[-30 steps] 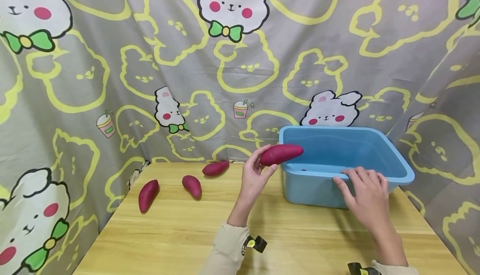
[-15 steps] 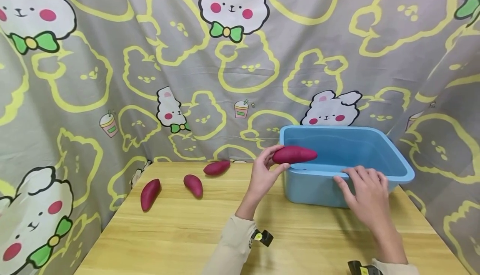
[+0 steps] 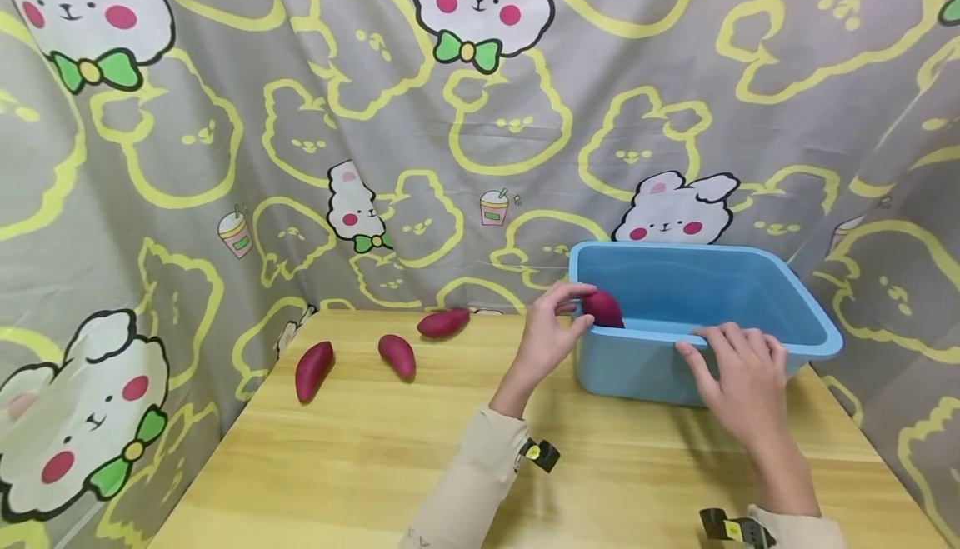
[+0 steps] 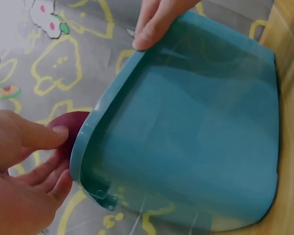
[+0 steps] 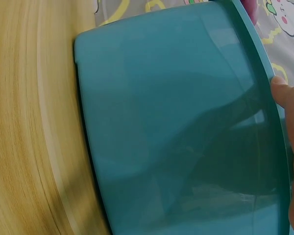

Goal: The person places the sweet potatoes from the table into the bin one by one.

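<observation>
At the near left corner of a blue plastic bin (image 3: 645, 372), my left hand (image 3: 551, 336) holds a purple sweet potato (image 3: 603, 309) between thumb and fingers. The sweet potato tilts down inside the rim, its lower end hidden by the front wall. In the left wrist view, the thumb lies against the sweet potato (image 4: 74, 122) just beyond the rim. My right hand (image 3: 742, 378) grips the bin's front rim, fingers over the edge; the right wrist view shows its thumb (image 5: 280, 90) on the rim.
Three more sweet potatoes lie on the wooden table (image 3: 337, 466): one at far left (image 3: 313, 371), a middle one (image 3: 397, 356) and another near the back edge (image 3: 443, 324). A patterned grey curtain (image 3: 420, 132) hangs behind and at the sides.
My left hand has moved right to the bin with the sweet potato, which has turned from roughly level to pointing down inside the rim. The right hand keeps its place on the rim.
</observation>
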`<action>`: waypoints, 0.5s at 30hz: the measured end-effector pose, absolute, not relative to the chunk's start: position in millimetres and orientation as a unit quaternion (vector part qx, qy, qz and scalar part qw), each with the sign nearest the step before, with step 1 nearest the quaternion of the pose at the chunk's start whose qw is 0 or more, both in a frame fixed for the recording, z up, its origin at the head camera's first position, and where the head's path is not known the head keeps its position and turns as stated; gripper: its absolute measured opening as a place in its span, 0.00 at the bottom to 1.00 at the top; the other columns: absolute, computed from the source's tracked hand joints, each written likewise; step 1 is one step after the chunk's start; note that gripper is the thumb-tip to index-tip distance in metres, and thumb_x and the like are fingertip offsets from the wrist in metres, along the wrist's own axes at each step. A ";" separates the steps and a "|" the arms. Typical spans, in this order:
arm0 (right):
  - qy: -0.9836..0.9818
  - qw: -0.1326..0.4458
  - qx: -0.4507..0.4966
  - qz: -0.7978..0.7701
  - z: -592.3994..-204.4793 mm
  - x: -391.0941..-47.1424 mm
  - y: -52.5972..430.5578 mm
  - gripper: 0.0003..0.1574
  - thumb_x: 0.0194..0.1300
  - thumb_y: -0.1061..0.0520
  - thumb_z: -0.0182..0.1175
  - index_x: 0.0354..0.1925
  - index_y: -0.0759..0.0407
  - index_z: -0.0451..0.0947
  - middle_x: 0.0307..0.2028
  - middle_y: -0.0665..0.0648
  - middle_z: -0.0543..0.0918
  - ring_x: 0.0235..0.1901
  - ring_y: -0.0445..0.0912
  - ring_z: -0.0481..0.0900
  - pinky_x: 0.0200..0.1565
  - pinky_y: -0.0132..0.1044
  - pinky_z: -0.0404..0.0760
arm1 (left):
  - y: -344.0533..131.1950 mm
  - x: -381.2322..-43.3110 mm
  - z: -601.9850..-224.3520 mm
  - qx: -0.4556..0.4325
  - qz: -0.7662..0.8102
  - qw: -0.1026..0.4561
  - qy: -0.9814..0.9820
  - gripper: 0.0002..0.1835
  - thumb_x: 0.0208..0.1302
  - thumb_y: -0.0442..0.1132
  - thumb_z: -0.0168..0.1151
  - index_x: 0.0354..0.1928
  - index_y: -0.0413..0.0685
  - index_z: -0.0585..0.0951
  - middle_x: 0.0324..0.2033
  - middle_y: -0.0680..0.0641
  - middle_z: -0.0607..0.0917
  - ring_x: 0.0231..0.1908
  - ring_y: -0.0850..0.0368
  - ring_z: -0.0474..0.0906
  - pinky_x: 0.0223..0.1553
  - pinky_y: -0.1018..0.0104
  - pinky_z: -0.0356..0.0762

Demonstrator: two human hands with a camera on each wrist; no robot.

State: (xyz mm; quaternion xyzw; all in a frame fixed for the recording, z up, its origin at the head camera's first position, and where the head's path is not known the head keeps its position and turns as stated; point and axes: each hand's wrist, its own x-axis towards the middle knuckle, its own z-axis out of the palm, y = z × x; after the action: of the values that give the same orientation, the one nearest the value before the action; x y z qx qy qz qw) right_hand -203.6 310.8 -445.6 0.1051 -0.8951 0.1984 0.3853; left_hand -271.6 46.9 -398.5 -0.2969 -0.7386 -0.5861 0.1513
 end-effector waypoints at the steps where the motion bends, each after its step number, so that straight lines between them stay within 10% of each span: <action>1: -0.895 0.385 0.106 0.200 -446.2 -203.1 310.6 0.22 0.68 0.47 0.67 0.49 0.64 0.82 0.46 0.68 0.82 0.49 0.66 0.70 0.58 0.69 0.57 | 46.1 -271.0 -398.7 -0.297 -0.582 0.153 -0.741 0.16 0.63 0.22 0.67 0.52 0.39 0.86 0.52 0.45 0.85 0.55 0.57 0.82 0.56 0.61 0.80; 15: -0.897 0.378 0.111 0.203 -446.7 -205.6 313.2 0.23 0.70 0.47 0.65 0.50 0.66 0.80 0.47 0.69 0.80 0.50 0.68 0.69 0.58 0.69 0.56 | 11.8 -264.9 -410.1 -0.293 -0.622 0.144 -0.711 0.10 0.70 0.27 0.63 0.50 0.33 0.84 0.47 0.37 0.87 0.50 0.41 0.84 0.56 0.55 0.80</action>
State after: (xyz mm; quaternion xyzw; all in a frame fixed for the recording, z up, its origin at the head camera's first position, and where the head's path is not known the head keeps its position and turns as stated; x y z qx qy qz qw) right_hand -205.6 313.2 -446.7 0.1105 -0.8966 0.2028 0.3779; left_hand -264.9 11.8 -410.1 -0.2934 -0.7113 -0.6223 0.1436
